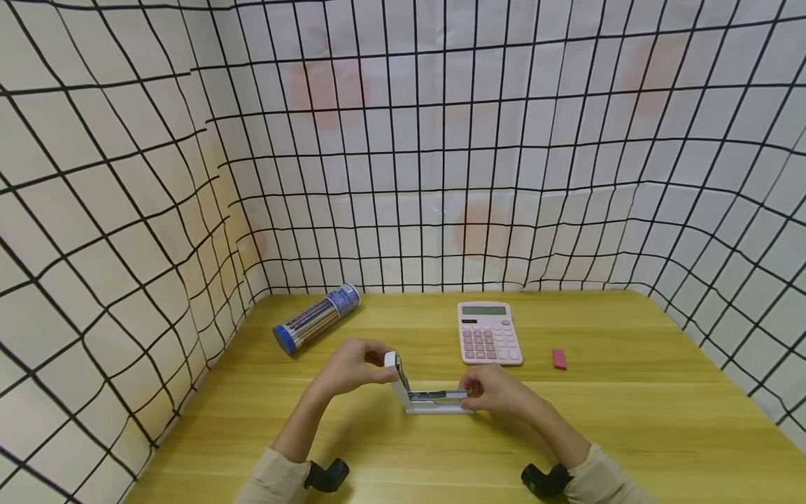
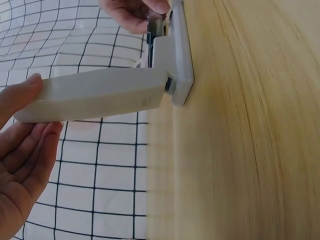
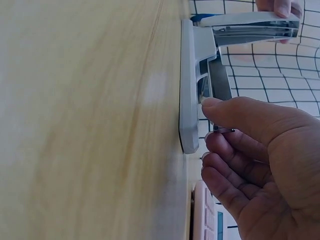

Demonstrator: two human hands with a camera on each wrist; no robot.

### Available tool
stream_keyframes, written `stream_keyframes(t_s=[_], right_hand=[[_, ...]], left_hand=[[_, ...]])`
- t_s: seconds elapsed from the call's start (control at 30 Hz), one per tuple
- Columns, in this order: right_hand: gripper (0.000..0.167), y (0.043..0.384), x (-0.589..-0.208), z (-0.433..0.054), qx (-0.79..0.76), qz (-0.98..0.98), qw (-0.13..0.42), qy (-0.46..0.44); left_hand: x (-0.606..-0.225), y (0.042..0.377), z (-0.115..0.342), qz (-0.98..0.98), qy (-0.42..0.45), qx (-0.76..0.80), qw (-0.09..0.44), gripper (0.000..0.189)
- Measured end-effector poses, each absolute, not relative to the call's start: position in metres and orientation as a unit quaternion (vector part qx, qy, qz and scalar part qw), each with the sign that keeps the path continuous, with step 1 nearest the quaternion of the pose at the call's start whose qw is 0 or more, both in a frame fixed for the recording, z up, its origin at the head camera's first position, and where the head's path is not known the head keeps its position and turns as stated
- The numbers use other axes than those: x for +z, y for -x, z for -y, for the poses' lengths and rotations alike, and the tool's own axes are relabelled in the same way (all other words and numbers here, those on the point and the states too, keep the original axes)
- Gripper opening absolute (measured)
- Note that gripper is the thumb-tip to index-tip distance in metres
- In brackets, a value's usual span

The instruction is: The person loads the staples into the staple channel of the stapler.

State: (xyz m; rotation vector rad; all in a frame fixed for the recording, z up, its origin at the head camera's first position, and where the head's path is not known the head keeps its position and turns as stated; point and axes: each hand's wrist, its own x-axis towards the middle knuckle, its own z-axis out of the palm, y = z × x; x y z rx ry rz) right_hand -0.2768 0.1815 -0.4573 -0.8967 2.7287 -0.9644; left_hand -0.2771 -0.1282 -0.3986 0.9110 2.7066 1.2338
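Observation:
A white stapler (image 1: 434, 408) lies on the table, its top arm (image 2: 100, 95) swung up and back from the base. My left hand (image 1: 354, 367) grips the free end of that raised arm between thumb and fingers. At the other end, my right hand (image 1: 502, 392) pinches the front of the metal staple magazine (image 3: 219, 80) with thumb and fingertips. The magazine sits a little above the base (image 3: 188, 100). Whether staples lie inside it, I cannot tell.
Behind the right hand lies a pink calculator (image 1: 490, 334), with a small red eraser-like block (image 1: 559, 359) to its right. A clear tube of pencils (image 1: 317, 318) with a blue end lies back left. Grid-patterned cloth walls (image 1: 415, 175) border the wooden table (image 1: 630, 420).

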Motion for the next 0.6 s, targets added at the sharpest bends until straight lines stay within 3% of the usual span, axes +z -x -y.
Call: stream_keyframes(t_s=[0.6], right_hand=[[0.016, 0.275, -0.456, -0.182, -0.321, -0.896, 0.052, 0.303]], left_hand=[[-0.394, 0.281, 0.114, -0.867, -0.300, 0.396, 0.025, 0.027]])
